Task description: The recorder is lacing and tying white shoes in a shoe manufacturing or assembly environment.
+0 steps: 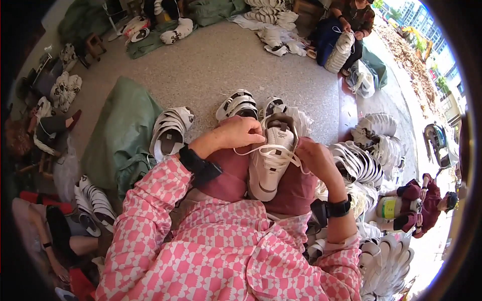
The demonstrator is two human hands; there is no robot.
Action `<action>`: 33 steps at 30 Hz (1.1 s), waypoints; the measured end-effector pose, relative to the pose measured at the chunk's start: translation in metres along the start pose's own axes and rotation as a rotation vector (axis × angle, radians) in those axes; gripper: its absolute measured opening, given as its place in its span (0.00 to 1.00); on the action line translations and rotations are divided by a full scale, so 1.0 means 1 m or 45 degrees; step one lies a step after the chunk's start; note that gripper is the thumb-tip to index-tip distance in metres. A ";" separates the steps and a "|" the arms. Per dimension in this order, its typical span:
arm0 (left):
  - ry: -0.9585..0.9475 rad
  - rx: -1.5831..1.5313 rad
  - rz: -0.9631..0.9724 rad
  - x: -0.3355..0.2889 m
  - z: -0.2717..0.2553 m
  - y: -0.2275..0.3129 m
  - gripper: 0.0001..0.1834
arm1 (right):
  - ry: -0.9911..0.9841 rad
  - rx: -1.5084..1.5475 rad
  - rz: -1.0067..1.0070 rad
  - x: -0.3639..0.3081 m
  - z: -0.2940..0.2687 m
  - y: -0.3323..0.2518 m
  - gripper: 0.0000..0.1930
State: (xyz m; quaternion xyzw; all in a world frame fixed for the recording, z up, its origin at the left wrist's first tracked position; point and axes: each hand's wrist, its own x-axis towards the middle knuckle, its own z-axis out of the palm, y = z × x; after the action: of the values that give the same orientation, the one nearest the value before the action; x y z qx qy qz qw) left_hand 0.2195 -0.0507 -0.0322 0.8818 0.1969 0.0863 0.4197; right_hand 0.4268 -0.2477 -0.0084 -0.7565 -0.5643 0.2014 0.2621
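A white and beige sneaker [266, 173] rests between my thighs, its toe toward me and its brown-lined opening away from me. A white shoelace [272, 148] crosses its upper, with loose lengths out to both sides. My left hand [236, 134] is closed above the left side of the shoe, its fingertips pinched at the lace. On the right side, my right hand [315, 158] is closed with the other length of lace at its fingers; its fingertips are partly hidden. Just beyond my knees stand nested sneaker uppers [238, 104].
Nested shoes [170, 131] stand left of my knees beside a green sack [123, 130]. Shoe piles [359, 165] crowd my right side. A person [351, 25] holds shoes at the far right; others sit at left and right.
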 end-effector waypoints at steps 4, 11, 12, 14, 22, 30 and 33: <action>-0.102 -0.146 0.152 -0.002 -0.011 -0.006 0.12 | 0.211 -0.065 -0.173 0.003 -0.011 -0.012 0.07; 0.034 -0.230 0.272 0.003 -0.001 -0.008 0.10 | 0.050 0.084 -0.289 0.035 0.017 -0.034 0.08; 0.092 -0.254 0.350 0.004 0.000 -0.008 0.11 | 0.054 0.083 -0.360 0.039 0.022 -0.036 0.08; 0.073 -0.335 0.352 0.008 0.002 -0.006 0.15 | 0.084 0.127 -0.425 0.046 0.028 -0.037 0.07; -0.294 -0.160 0.178 0.017 -0.018 -0.004 0.24 | 0.023 -0.313 -0.656 0.058 0.013 -0.033 0.02; 0.162 0.182 0.643 0.011 0.003 0.020 0.12 | 0.095 0.171 -0.068 0.037 -0.020 0.001 0.08; 0.119 0.273 0.599 0.010 0.011 0.029 0.12 | 0.051 0.551 0.087 0.033 0.000 0.012 0.11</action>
State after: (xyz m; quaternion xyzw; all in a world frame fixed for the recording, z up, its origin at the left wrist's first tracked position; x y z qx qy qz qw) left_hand 0.2406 -0.0712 -0.0169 0.9379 0.0137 0.2008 0.2825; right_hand 0.4449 -0.2190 -0.0167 -0.7052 -0.4767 0.3114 0.4224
